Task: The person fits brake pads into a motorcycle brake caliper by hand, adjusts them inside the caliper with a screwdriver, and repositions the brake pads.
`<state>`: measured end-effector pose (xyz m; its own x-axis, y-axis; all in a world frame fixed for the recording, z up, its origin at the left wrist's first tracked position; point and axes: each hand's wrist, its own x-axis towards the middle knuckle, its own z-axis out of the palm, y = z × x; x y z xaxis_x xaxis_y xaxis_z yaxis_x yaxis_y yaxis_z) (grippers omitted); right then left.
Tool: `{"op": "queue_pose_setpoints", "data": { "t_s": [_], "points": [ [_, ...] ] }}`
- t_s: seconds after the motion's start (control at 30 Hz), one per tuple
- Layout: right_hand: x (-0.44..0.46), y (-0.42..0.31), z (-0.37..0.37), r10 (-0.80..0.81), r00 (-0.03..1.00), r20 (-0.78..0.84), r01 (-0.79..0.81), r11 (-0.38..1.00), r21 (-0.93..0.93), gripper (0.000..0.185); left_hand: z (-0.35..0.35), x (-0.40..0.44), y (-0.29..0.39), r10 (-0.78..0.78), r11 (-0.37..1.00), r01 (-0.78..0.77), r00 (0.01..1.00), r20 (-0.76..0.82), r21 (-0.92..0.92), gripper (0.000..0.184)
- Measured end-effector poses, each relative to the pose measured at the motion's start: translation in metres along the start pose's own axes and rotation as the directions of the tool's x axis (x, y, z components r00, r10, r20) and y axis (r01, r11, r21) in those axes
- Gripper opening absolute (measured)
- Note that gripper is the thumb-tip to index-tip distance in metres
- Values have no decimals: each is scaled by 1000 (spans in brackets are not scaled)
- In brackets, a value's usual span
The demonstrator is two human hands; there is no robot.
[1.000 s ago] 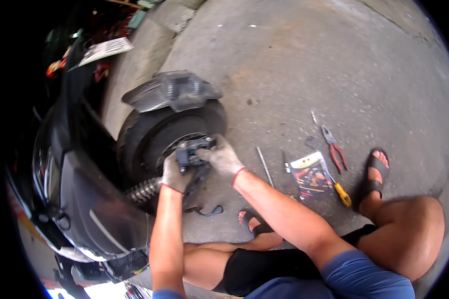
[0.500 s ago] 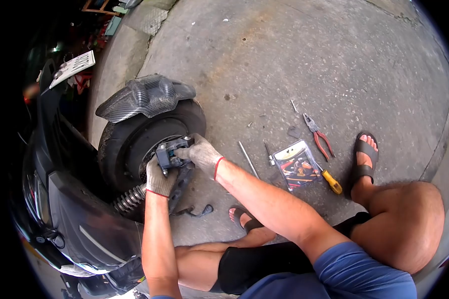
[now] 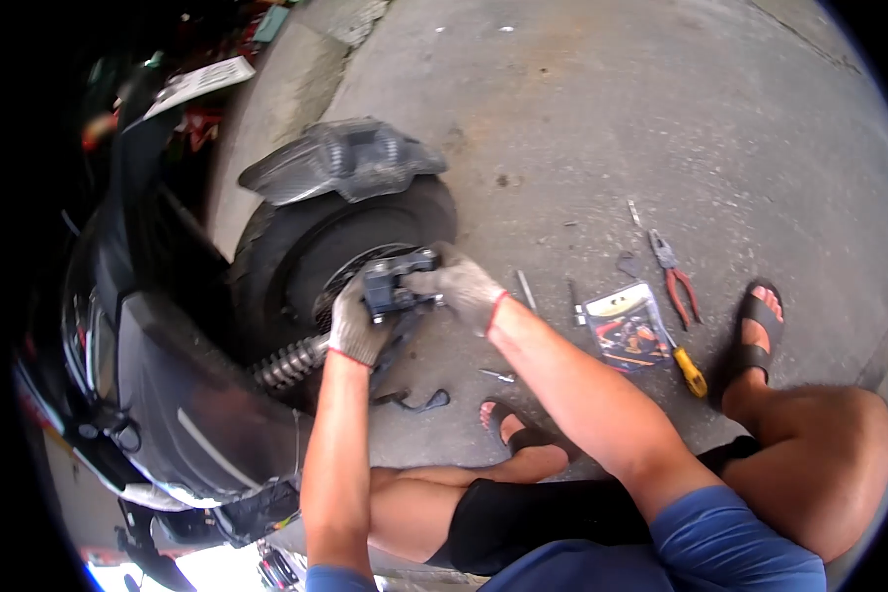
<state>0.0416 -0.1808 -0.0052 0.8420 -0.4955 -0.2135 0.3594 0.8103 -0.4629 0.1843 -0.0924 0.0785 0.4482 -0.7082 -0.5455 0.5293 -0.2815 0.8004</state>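
A dark brake caliper (image 3: 377, 296) is held up beside the wheel hub of a motor scooter. My left hand (image 3: 353, 328), in a pale knit glove with a red cuff, wraps round its near left side. My right hand (image 3: 472, 288), gloved the same way, grips the caliper's right side, with fingers pressed into its middle opening. Whether small parts sit under those fingers is hidden. Just behind the caliper stands the rear tyre (image 3: 266, 252), below a carbon-patterned mudguard (image 3: 350, 163). A coil shock absorber (image 3: 291, 363) lies close to my left wrist.
On the concrete at right lie red-handled pliers (image 3: 674, 276), a yellow-handled screwdriver (image 3: 691, 373), a blister pack (image 3: 627, 331) and a metal rod (image 3: 528, 290). A black lever-like part (image 3: 429, 402) rests near my sandalled foot (image 3: 508, 426). Scooter bodywork (image 3: 217, 414) fills the left.
My head view has shifted, so the scooter, hands and tools appear farther right. Both hands stay on the caliper, with slight blur at the right hand.
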Motion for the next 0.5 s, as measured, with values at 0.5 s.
{"op": "queue_pose_setpoints", "data": {
  "t_s": [0.5],
  "points": [
    [-12,5,8,-80,995,-51,82,996,36,45,12,-11,4,13,999,-11,999,-37,53,31]
  ]
}}
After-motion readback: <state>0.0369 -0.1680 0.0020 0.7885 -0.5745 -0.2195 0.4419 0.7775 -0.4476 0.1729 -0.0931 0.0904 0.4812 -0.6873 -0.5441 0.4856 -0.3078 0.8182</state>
